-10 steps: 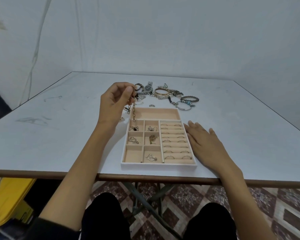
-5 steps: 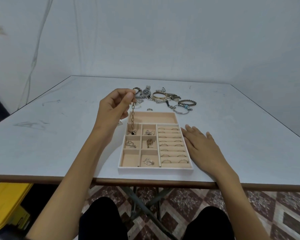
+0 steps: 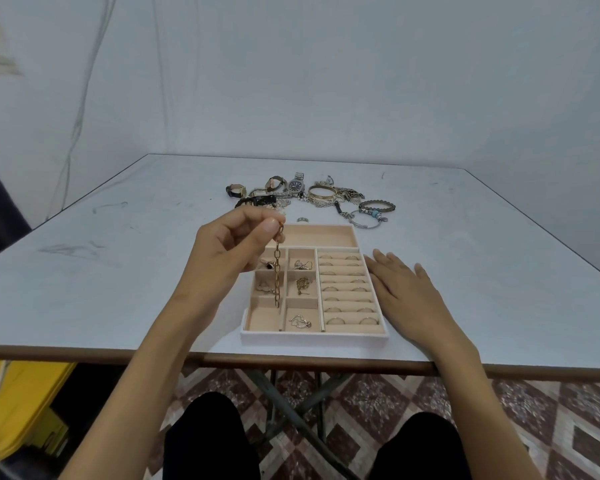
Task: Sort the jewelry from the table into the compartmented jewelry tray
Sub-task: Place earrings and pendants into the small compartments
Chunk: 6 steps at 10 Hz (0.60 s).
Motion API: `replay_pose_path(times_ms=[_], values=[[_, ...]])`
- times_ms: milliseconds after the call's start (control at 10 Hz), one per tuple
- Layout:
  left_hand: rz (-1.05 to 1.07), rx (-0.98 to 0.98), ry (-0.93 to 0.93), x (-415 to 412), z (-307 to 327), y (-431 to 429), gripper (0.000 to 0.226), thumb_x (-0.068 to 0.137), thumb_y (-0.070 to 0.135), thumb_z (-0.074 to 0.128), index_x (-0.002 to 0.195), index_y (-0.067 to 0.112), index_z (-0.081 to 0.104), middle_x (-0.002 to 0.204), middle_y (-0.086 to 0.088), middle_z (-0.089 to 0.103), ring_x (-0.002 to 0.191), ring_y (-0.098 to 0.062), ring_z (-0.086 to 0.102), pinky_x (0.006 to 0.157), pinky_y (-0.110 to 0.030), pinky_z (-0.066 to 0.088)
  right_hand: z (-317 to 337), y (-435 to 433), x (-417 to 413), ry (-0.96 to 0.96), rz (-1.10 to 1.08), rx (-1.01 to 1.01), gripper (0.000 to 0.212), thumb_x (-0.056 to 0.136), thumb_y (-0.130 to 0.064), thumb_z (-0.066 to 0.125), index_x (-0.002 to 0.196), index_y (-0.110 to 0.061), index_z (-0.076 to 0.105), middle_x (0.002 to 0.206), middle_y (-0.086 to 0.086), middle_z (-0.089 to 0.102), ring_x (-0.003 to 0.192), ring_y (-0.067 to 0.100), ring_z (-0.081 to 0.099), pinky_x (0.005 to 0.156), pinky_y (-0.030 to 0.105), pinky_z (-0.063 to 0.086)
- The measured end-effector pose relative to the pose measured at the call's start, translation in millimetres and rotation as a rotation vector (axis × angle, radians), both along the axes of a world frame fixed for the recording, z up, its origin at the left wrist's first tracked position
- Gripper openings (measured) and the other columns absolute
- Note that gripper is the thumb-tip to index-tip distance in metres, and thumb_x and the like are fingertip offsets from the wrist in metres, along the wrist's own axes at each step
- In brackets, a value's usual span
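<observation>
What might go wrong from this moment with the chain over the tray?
1. The chain, pinched by the left hand, dangles with its lower end near a divider in the tray; lowered here, it may straddle two compartments.
2. It may land on and tangle with the silver piece already in the middle-left compartment.
3. The right hand lies flat beside the tray, not gripping it; a snag might shift it.

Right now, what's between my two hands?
The jewelry tray: the left hand dangles a gold chain over it, the right hand rests beside it. Head view.
</observation>
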<state>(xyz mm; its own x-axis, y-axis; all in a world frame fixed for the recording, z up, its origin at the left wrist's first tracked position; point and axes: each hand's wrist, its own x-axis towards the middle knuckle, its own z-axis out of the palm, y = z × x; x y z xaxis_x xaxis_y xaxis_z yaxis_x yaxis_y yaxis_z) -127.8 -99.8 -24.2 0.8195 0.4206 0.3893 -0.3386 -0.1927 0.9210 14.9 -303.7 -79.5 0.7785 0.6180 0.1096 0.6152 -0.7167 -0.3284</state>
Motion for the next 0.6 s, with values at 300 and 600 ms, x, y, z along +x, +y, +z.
replay_pose_path(times_ms=[300,600], values=[[-0.016,0.208,0.124,-16.6,-12.4,7.7,0.014,0.084,0.022,0.062,0.092,0.014,0.070,0.074,0.009,0.070,0.063,0.002,0.059,0.057,-0.007,0.040,2.2,-0.3,-1.5,0.009,0.003,0.014,0.046,0.105,-0.035,0.020,0.151,-0.033,0.024,0.159,-0.008,0.015,0.148,0.009,0.008,0.119,0.039,0.000],[-0.081,0.515,0.286,-23.2,-14.1,25.3,0.010,0.082,0.031,0.069,0.085,0.024,0.075,0.089,0.010,0.073,0.060,-0.009,0.052,0.062,-0.028,0.044,0.5,-0.2,0.0,0.011,0.005,0.012,0.046,0.105,-0.035,0.020,0.151,-0.033,0.024,0.159,-0.009,0.015,0.147,0.008,0.008,0.119,0.038,-0.001]])
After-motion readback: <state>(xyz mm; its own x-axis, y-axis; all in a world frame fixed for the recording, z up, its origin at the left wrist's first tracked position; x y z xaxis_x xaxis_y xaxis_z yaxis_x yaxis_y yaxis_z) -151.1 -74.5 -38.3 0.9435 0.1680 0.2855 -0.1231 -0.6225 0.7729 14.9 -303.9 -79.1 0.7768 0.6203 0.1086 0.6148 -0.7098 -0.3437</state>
